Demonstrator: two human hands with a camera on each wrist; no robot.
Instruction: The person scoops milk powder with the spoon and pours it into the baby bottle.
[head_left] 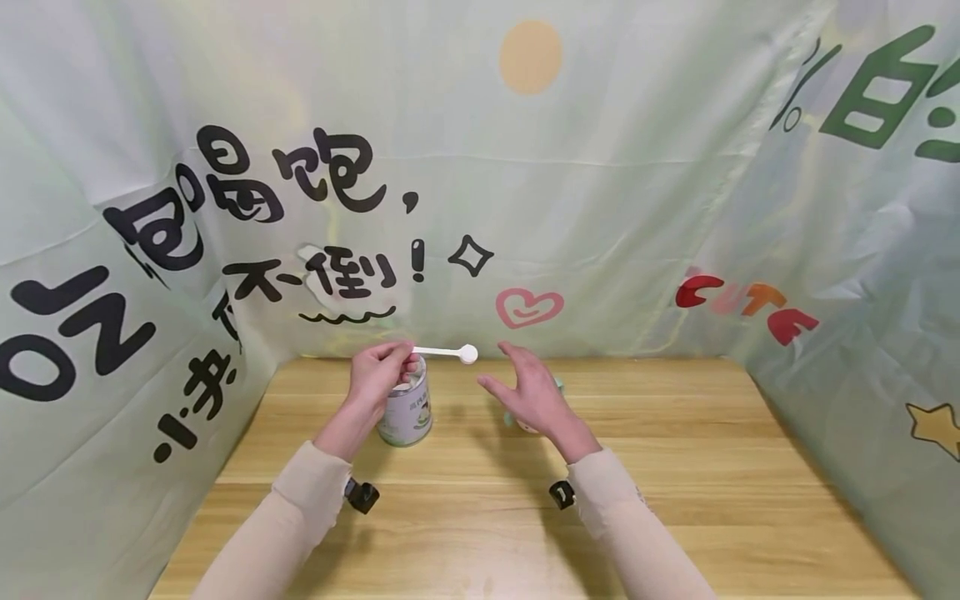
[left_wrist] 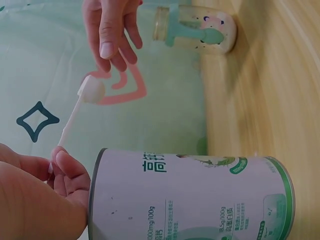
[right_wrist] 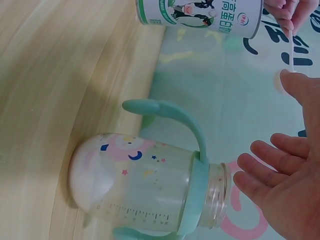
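My left hand (head_left: 377,375) pinches the handle end of a white measuring scoop (head_left: 442,352), just over the milk powder can (head_left: 407,419). The scoop's round bowl (left_wrist: 91,90) points toward the right hand and looks white inside. My right hand (head_left: 534,396) holds nothing, its fingers spread and fairly straight, beside the scoop bowl. In the right wrist view, a clear baby bottle (right_wrist: 145,185) with mint-green handles stands uncapped on the table, its mouth near the right fingertips. White powder shows at the bottle's bottom. Most of the bottle is behind the right hand in the head view.
A wooden table (head_left: 480,517) carries the can on the left and the bottle on the right. Printed fabric walls (head_left: 622,208) enclose the table at the back and both sides. Each wrist wears a small black camera (head_left: 363,496).
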